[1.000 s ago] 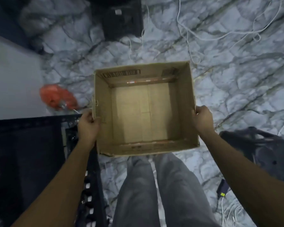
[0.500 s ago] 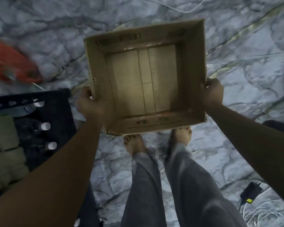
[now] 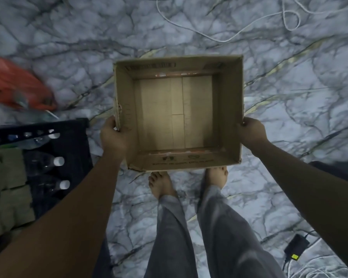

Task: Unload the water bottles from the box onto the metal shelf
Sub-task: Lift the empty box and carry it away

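1 box (image 3: pixel 227 109), 2 hands (image 3: pixel 113 135) (image 3: pixel 253 133), 3 btls (image 3: pixel 59 161) (image 3: pixel 64 185) (image 3: pixel 41 140), 1 shelf (image 3: pixel 72 125), 1 red bag (image 3: pixel 18 87).

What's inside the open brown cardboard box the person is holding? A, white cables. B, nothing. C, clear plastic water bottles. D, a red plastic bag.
B: the brown cardboard box, gripped by the left hand and right hand, shows only its bare bottom flaps; the clear water bottles lie on the black metal shelf.

I see only one view, from the head camera (a wide-angle one). It looks almost straight down at the marble floor (image 3: pixel 68 57), near the box (image 3: pixel 177 161) at arm's length.
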A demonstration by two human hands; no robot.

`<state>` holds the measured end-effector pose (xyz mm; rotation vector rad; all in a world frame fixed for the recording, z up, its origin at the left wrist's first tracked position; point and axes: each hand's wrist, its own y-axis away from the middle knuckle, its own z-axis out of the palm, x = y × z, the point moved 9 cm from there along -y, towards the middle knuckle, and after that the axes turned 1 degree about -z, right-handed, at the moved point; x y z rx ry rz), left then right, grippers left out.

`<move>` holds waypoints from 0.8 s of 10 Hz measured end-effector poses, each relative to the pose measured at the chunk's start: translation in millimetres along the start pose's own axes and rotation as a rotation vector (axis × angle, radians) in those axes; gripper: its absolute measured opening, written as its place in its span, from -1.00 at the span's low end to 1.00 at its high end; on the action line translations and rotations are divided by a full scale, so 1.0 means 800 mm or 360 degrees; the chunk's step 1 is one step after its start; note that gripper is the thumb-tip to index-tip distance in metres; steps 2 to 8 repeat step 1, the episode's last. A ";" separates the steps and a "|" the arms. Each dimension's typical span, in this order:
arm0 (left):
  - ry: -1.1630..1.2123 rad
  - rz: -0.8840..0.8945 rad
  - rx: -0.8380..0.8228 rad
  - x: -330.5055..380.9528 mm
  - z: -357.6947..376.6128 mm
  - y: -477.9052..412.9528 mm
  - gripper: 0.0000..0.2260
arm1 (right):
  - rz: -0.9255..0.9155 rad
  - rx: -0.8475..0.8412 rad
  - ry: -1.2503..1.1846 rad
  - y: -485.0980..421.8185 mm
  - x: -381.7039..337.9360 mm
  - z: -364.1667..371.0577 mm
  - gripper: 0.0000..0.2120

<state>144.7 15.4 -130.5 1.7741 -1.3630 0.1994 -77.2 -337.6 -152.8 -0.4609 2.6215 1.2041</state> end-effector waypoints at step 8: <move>-0.0024 -0.0034 -0.0014 0.008 -0.010 0.010 -0.83 | -0.0006 0.0107 -0.0001 0.021 -0.008 -0.014 -0.46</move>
